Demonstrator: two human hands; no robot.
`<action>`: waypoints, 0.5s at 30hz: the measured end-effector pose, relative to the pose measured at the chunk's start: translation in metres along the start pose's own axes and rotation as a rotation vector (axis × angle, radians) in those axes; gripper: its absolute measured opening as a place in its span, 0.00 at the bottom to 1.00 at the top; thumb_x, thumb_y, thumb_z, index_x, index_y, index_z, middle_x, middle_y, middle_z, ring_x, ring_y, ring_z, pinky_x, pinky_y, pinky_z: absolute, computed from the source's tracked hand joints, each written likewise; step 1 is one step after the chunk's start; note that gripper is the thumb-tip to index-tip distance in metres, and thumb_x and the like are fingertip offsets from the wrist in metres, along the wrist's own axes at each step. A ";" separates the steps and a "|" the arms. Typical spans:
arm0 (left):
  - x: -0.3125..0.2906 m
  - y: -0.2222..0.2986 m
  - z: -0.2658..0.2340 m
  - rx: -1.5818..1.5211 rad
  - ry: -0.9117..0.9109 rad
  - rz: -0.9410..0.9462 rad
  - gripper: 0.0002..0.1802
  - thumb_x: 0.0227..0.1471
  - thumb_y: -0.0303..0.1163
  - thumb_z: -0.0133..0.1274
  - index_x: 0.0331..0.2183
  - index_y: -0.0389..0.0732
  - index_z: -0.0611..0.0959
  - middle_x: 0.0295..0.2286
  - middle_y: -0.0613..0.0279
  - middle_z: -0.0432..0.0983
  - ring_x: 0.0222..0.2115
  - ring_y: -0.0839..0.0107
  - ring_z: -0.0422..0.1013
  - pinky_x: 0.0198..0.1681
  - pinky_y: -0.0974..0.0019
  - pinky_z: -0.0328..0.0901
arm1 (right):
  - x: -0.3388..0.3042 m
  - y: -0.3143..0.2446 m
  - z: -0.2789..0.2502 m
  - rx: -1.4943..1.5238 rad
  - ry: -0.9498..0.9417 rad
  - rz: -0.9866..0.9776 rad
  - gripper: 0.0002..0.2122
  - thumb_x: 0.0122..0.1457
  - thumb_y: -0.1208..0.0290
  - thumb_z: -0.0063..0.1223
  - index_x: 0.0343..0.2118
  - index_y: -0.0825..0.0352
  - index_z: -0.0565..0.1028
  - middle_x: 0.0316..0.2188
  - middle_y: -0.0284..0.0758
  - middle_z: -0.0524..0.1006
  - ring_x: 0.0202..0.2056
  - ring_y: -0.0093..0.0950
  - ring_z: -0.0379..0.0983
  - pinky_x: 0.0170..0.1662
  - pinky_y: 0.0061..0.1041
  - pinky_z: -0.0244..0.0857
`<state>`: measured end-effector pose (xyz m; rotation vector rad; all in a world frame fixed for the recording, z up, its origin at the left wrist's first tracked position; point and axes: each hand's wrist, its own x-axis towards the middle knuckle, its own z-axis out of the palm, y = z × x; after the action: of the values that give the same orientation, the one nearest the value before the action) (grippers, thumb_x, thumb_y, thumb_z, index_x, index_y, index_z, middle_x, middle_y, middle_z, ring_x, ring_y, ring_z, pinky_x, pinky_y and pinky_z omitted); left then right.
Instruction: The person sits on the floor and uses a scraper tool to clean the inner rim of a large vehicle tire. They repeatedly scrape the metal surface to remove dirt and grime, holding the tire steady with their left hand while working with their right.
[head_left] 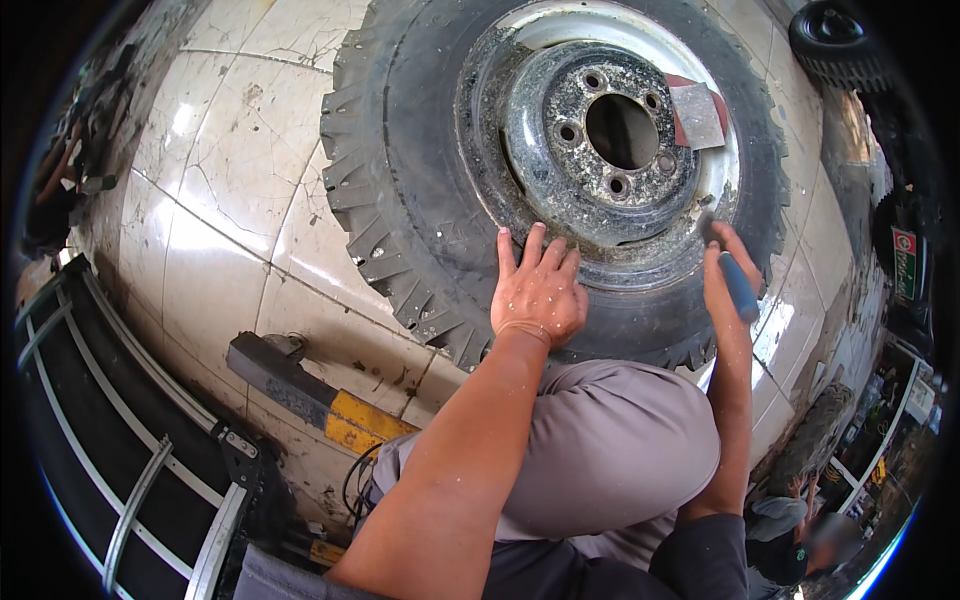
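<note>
A large black tyre (420, 130) lies flat on the floor, mounted on a steel wheel rim (545, 115) with worn, flaking silver paint. My left hand (540, 290) rests with fingers spread across the tyre's sidewall and the near edge of the rim. In my right hand (722, 275) is a blue-handled scraper (738, 285), its short end against the rim's near right edge. Pale flecks dot my left hand and forearm. A folded piece of red and grey sandpaper (697, 115) sits on the rim, right of the centre hole.
A yellow and dark metal bar (355, 420) lies left of my knee on the cracked tile floor (230, 150). A black metal-railed frame (130, 450) fills the lower left. Another small wheel (835, 40) stands at the far right. A person (800, 545) is at lower right beside shelving.
</note>
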<state>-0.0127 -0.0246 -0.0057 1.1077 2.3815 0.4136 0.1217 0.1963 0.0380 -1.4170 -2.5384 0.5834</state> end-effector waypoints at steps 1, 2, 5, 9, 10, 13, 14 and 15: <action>0.000 0.000 -0.001 -0.003 -0.006 0.000 0.26 0.54 0.39 0.47 0.54 0.49 0.81 0.58 0.68 0.71 0.66 0.62 0.54 0.70 0.36 0.37 | 0.000 -0.001 -0.002 -0.035 -0.036 0.002 0.14 0.61 0.69 0.54 0.50 0.58 0.81 0.32 0.43 0.83 0.33 0.31 0.81 0.43 0.28 0.71; 0.001 0.000 0.000 -0.005 -0.013 -0.001 0.26 0.54 0.39 0.47 0.54 0.49 0.81 0.58 0.68 0.71 0.66 0.62 0.54 0.70 0.36 0.37 | 0.002 -0.003 -0.003 -0.061 -0.046 -0.032 0.14 0.61 0.70 0.53 0.49 0.58 0.81 0.32 0.43 0.83 0.34 0.33 0.81 0.43 0.28 0.71; 0.001 0.000 0.001 -0.002 -0.005 0.005 0.26 0.54 0.39 0.47 0.54 0.49 0.81 0.58 0.68 0.71 0.66 0.62 0.54 0.70 0.36 0.37 | 0.007 0.000 0.002 0.041 0.047 0.002 0.14 0.60 0.70 0.54 0.48 0.60 0.81 0.35 0.43 0.84 0.37 0.34 0.82 0.45 0.29 0.71; 0.000 0.000 0.000 0.001 0.004 -0.001 0.26 0.54 0.39 0.47 0.54 0.49 0.81 0.58 0.67 0.71 0.66 0.62 0.55 0.71 0.36 0.37 | 0.014 -0.010 -0.005 0.011 -0.118 0.067 0.15 0.59 0.70 0.55 0.48 0.63 0.81 0.38 0.43 0.84 0.41 0.35 0.83 0.46 0.30 0.72; 0.000 0.000 -0.001 0.002 0.004 0.002 0.26 0.54 0.39 0.47 0.54 0.49 0.81 0.58 0.68 0.71 0.66 0.62 0.55 0.71 0.36 0.37 | 0.020 0.001 -0.001 0.039 -0.108 0.083 0.15 0.59 0.70 0.55 0.48 0.64 0.81 0.38 0.43 0.84 0.40 0.34 0.83 0.46 0.30 0.72; 0.000 -0.001 0.001 0.008 0.000 -0.004 0.25 0.54 0.39 0.47 0.54 0.49 0.81 0.58 0.68 0.71 0.66 0.62 0.55 0.71 0.37 0.37 | 0.018 -0.003 0.002 0.035 -0.055 0.009 0.14 0.58 0.70 0.55 0.46 0.66 0.81 0.35 0.43 0.84 0.36 0.33 0.83 0.43 0.29 0.72; 0.001 0.000 0.000 0.010 0.003 0.000 0.25 0.54 0.39 0.47 0.54 0.49 0.81 0.58 0.68 0.71 0.66 0.62 0.55 0.71 0.37 0.37 | 0.016 -0.008 -0.001 0.017 -0.024 -0.035 0.13 0.58 0.71 0.55 0.45 0.67 0.82 0.33 0.43 0.84 0.34 0.33 0.83 0.42 0.28 0.73; 0.001 0.000 -0.001 0.009 0.004 0.002 0.25 0.54 0.39 0.47 0.54 0.49 0.81 0.58 0.68 0.71 0.66 0.62 0.55 0.71 0.37 0.37 | 0.020 -0.005 -0.003 0.075 -0.053 0.021 0.13 0.58 0.70 0.55 0.44 0.67 0.82 0.33 0.43 0.84 0.34 0.33 0.83 0.41 0.29 0.73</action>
<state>-0.0135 -0.0234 -0.0053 1.1142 2.3881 0.4063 0.1084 0.2121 0.0420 -1.4226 -2.5166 0.7210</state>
